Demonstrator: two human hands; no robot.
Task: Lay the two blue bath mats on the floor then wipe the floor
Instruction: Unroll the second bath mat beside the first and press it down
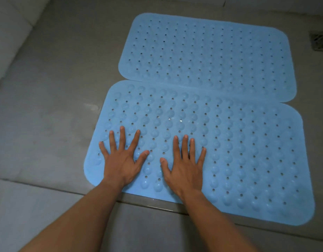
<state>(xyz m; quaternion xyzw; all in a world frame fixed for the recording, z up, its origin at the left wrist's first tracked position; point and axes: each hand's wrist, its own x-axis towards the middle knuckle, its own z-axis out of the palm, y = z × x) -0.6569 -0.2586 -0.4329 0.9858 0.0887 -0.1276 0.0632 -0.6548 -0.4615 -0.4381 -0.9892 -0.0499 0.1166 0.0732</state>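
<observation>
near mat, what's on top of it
Both hands lie flat on the near mat, fingers spread: left hand, right hand. Mat surface beneath the palms is covered.

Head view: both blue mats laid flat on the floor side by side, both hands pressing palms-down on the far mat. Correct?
Not quite. In the head view the left hand and right hand press palms-down on the near mat, not the far mat. Both mats do lie flat, side by side, on the floor.

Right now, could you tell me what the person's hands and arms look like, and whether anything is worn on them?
Both forearms are bare as far as the frame shows, with no sleeves visible. The left hand and right hand wear no gloves, and I see no rings, watch or wristband. The fingernails look short and unpainted.
</observation>
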